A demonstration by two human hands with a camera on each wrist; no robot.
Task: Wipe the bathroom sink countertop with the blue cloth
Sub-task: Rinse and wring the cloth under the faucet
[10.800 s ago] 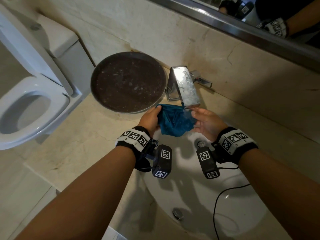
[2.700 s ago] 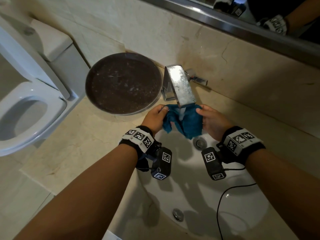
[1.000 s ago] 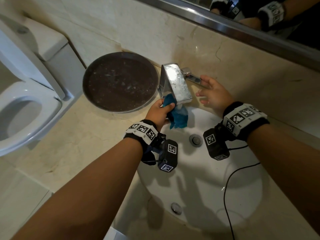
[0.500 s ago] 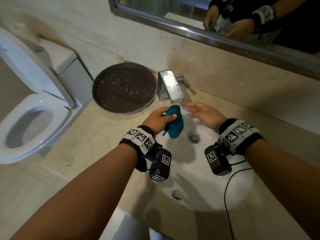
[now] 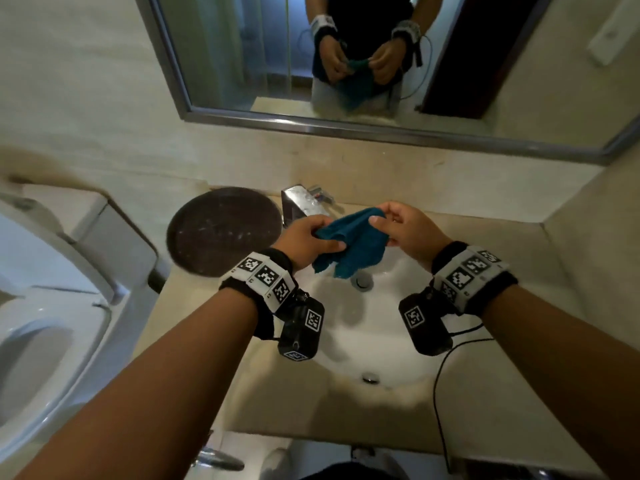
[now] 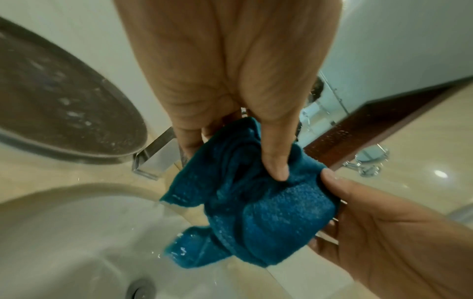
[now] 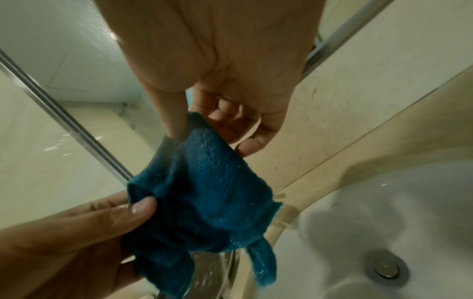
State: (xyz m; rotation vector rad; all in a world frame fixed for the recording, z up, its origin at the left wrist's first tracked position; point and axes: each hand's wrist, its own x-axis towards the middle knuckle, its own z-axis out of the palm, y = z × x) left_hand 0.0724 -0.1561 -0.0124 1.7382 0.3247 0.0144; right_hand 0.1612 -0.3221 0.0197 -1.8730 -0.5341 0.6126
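On the far left is a white toilet [image 5: 52,306]. Next to it, a round dark tray [image 5: 221,230] sits on the tan counter [image 5: 194,320]. Just right of the tray is the shiny faucet [image 5: 301,202], at the back edge of the white sink [image 5: 367,327].

The left hand [image 5: 304,242] is up in the air over the sink. Its thumb and fingers pinch one side of the blue cloth [image 5: 353,244]. The cloth is bunched up and looks wet, with small shiny drops on it in the wrist views. It hangs between the two hands, above the sink drain [image 5: 362,280], and does not touch the counter. The right hand [image 5: 405,230] pinches the other top corner of the cloth with its thumb and first finger. Its other fingers are loosely curled.

This looks like the getting-ready step: the cloth is being opened out, and no wiping has started yet. Next, the cloth probably needs to be spread or folded into a flat pad. Then one hand should press it down on the counter beside the sink and slide it along. It may drip, so keeping it over the sink until then seems smart.
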